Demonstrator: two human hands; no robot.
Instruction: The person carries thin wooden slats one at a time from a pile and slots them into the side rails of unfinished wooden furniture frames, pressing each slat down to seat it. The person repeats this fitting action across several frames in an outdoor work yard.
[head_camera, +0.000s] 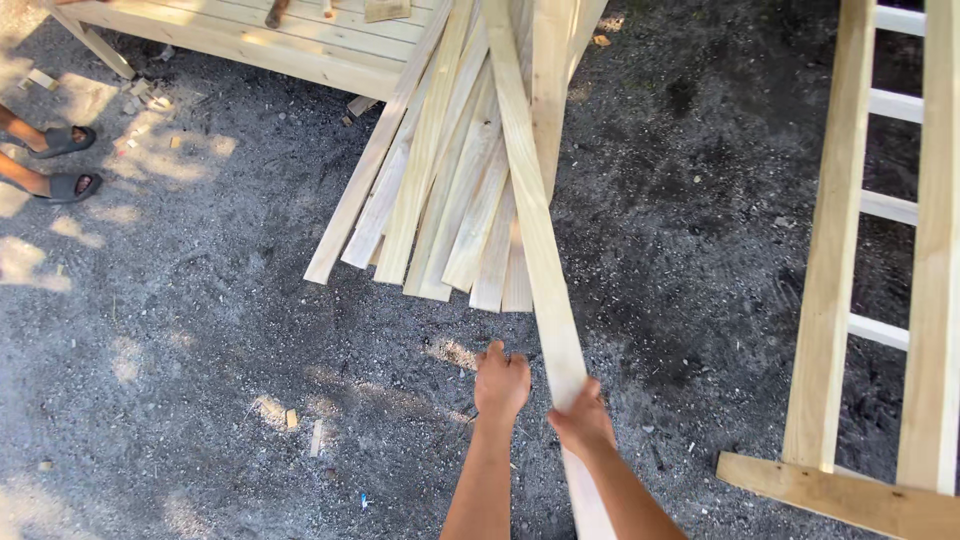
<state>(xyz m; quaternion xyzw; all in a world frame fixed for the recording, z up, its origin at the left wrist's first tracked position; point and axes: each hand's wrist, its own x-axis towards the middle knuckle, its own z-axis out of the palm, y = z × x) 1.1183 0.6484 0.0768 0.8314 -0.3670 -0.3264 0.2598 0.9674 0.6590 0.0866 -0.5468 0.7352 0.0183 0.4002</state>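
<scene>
Gravel (200, 330) ground spreads under everything. Frame (880, 300) of pale wood stands at right, rungs already fixed. Pile (440, 200) of slats leans on a bench (250, 35), most of it untouched. 1 slat (535, 230) lies apart from the pile, angled over it; right hand (582, 425) is clamped around its near end. Left hand (501, 383) hovers beside it, fingers loosely curled, holding nothing. Someone's 2 sandalled feet (65, 160) show at left.

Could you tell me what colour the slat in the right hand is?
Pale, unfinished yellowish wood; the slat shows best in the head view.
</scene>
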